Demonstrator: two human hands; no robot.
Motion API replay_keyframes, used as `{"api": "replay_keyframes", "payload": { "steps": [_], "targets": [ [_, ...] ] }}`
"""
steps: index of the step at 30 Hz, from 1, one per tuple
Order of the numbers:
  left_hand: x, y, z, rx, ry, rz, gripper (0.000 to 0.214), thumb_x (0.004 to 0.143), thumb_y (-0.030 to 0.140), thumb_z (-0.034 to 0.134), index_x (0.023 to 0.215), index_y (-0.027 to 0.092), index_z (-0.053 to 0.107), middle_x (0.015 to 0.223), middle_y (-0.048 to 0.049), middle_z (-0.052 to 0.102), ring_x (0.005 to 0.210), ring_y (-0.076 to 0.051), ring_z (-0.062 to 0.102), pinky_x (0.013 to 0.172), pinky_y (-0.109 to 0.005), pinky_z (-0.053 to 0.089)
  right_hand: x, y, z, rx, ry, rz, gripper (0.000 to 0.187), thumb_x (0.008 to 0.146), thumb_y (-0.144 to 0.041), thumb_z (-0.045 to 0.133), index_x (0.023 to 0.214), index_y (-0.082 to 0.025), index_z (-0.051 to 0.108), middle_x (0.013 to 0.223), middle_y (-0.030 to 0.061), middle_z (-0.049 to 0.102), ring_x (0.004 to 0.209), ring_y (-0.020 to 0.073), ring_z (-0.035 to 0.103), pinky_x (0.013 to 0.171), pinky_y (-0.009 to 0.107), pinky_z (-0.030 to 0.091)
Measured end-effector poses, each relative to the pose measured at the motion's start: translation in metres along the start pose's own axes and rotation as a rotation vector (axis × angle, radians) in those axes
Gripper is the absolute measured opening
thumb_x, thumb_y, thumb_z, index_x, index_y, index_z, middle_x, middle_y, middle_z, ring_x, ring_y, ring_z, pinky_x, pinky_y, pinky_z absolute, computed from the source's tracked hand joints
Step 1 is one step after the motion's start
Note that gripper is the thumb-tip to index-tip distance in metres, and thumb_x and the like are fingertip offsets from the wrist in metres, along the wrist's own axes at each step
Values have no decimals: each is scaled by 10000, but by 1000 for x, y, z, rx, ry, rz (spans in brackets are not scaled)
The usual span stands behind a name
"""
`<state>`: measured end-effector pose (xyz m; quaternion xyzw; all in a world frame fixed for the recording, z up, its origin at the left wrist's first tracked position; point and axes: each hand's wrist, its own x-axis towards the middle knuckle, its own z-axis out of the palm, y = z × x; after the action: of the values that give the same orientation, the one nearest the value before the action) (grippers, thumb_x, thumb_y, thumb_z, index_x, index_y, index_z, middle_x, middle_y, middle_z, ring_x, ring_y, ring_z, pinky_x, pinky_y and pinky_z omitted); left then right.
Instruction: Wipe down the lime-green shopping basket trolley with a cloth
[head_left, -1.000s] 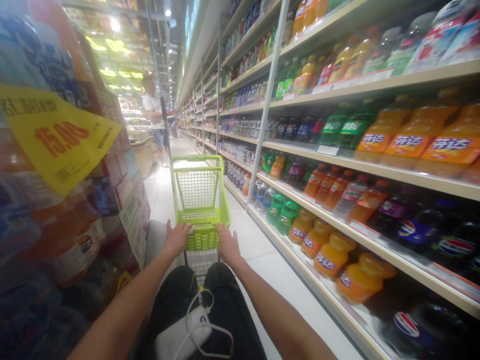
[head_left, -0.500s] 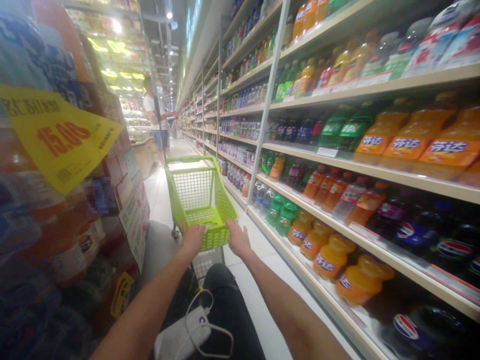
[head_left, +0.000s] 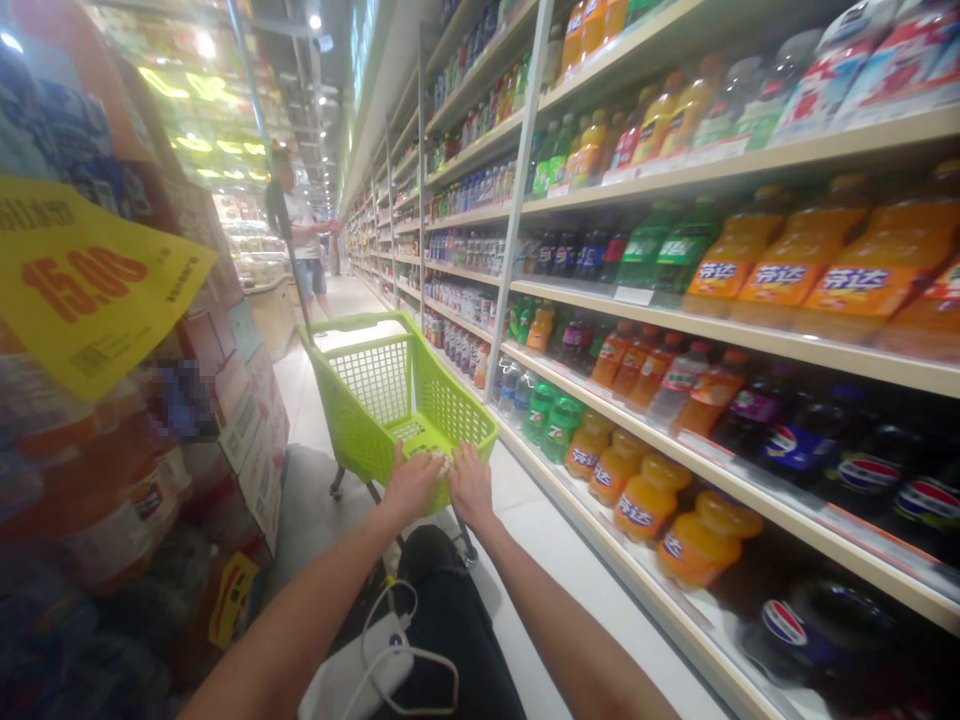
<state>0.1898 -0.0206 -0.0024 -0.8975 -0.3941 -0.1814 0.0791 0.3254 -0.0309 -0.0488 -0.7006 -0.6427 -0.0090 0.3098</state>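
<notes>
A green plastic shopping cart (head_left: pixel 346 425) with latticed sides stands directly in front of me, angled across the aisle. Its basket holds no goods that I can make out. My left hand (head_left: pixel 414 484) is closed over the near rim. Close beside it, my right hand (head_left: pixel 471 488) grips the same rim towards the right corner, fingers bent over the edge. A tiny pale spot shows by the left fingertips, too small to name. Below my forearms, a white power bank (head_left: pixel 360 672) with a looped white cable (head_left: pixel 442 662) lies against my dark clothing.
Shelves of soft drinks (head_left: pixel 630 495) line the right side, close to the cart. Stacked goods and a yellow price sign (head_left: pixel 97 285) reading 15.00 crowd the left. A person (head_left: pixel 307 245) stands farther up the aisle, one arm stretched towards the shelves.
The cart has swung round, its near end going right and its front pointing more to the left. My hands have come closer together on the rim, the left one shifting right.
</notes>
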Motion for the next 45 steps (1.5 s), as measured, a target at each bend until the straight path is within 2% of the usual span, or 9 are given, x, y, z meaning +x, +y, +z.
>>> {"api": "replay_keyframes", "payload": {
  "steps": [5,9,13,19,27,33,36,39,45],
  "targets": [
    [-3,-13,-10,-9,7,68,287,871,196,407,1134,263,502,1067,-37,615,1014,-168,562,1065,-489,178,-5,8,-1,11,19,14,410,900,-232,308,1275,-152,454,1412,76,364,1342,229,223,1052,492,219],
    [4,-25,-16,-28,-97,105,255,862,226,440,1092,279,533,1052,-11,618,991,-150,573,1057,-442,219,-5,11,0,-18,10,20,412,896,-236,322,1284,-174,444,1419,79,352,1344,229,219,1037,514,233],
    [10,-27,-16,-24,-184,136,218,865,233,431,1039,257,559,1011,-13,627,1011,-161,565,1062,-469,193,-3,8,7,-38,40,59,422,894,-262,328,1285,-150,443,1440,116,300,1350,269,186,1012,527,260],
    [8,-18,-10,-4,-163,85,226,855,162,400,997,227,564,981,-26,638,1021,-171,556,1066,-530,129,1,13,15,4,82,-10,429,900,-258,305,1284,-131,447,1425,139,320,1346,267,194,1017,490,280],
    [21,0,-3,35,-135,93,251,845,134,363,992,205,554,935,-43,641,949,-181,580,1065,-540,118,17,41,12,26,77,-71,438,897,-248,287,1271,-104,466,1413,129,347,1345,233,209,1064,446,237],
    [37,29,0,36,-150,122,244,849,127,345,965,187,551,922,-45,634,936,-184,578,1062,-565,99,25,55,-8,34,27,75,451,919,-271,220,1274,-143,465,1414,84,360,1331,217,251,1056,455,224],
    [37,33,2,24,-101,183,250,859,131,344,1009,199,532,956,-36,619,954,-172,566,1072,-560,57,23,50,-20,5,96,139,455,920,-275,211,1277,-139,457,1416,95,354,1331,222,248,1055,478,194],
    [34,21,2,17,-51,234,268,865,142,356,1074,227,500,1027,-29,601,1015,-163,540,1079,-551,32,17,38,-29,-5,154,65,443,913,-273,249,1273,-122,458,1409,118,360,1332,228,242,1047,478,202],
    [41,-18,-8,55,-13,102,297,853,134,380,1098,256,496,1072,-30,588,1062,-176,521,1065,-571,69,5,3,-33,-7,104,-64,421,892,-268,335,1272,-131,454,1395,117,384,1316,236,272,1057,475,171]
  ]
}}
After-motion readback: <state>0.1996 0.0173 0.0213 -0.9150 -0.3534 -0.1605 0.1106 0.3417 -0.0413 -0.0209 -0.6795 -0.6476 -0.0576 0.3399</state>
